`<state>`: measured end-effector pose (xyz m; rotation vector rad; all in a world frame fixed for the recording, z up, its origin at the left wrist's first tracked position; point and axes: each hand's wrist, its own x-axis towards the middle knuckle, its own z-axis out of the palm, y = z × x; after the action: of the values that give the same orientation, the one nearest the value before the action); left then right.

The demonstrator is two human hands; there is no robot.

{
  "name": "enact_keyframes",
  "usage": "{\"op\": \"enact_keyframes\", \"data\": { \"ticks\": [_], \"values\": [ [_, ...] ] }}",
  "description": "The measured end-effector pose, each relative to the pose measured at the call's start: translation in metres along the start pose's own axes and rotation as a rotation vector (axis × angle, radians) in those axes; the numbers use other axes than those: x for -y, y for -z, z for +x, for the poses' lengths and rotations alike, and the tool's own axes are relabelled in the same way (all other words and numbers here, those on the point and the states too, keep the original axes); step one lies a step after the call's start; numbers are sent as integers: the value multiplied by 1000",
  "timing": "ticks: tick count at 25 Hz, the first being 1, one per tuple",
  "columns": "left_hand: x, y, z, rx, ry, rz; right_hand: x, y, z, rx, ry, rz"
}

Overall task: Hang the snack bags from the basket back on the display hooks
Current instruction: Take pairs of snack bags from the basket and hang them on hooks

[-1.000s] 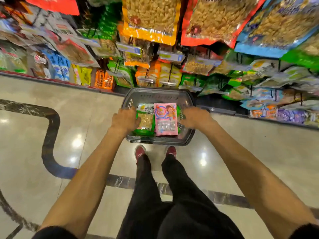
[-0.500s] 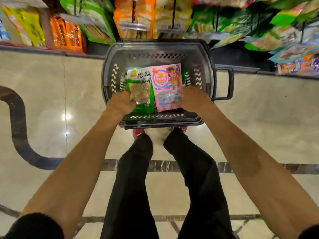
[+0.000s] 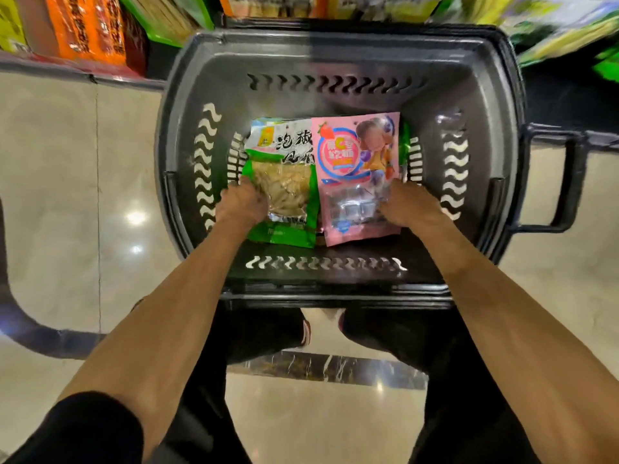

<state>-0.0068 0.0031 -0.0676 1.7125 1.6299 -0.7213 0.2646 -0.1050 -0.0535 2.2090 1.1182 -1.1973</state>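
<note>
Two snack bags lie flat side by side on the bottom of a dark grey plastic basket (image 3: 335, 61) that sits on the pale polished floor (image 3: 67, 162), hard up against the foot of the display shelves. On the left is a green bag (image 3: 284, 182) with a clear window showing pale yellowish pieces and bold black characters across its white top. Touching it on the right, and overlapping its edge slightly, is a pink bag (image 3: 356, 155) printed with a round blue-and-red badge and, lower down, a clear panel with small silvery wrapped pieces.

The person is bent over the basket with both bare arms reaching down into it. Their left hand (image 3: 243, 204) is on the lower left corner of the green bag, fingers curled round its edge. Their right hand (image 3: 413, 204) is on the lower right part of the pink bag, fingers curled onto it at the clear panel. Neither bag is lifted clear of the basket floor as far as I can tell.

A black handle (image 3: 566, 182) juts from the basket's right side. Orange packets (image 3: 87, 28) and green ones hang blurred along the top edge. Black trousers and a red shoe (image 3: 306, 331) show below the basket.
</note>
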Motion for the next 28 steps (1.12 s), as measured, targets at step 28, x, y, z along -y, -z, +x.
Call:
{"op": "enact_keyframes", "data": {
  "ticks": [28],
  "values": [
    [-3,-2,-12,247,272,-1148,-20,-2,-55,-288,-83,1103]
  ]
}}
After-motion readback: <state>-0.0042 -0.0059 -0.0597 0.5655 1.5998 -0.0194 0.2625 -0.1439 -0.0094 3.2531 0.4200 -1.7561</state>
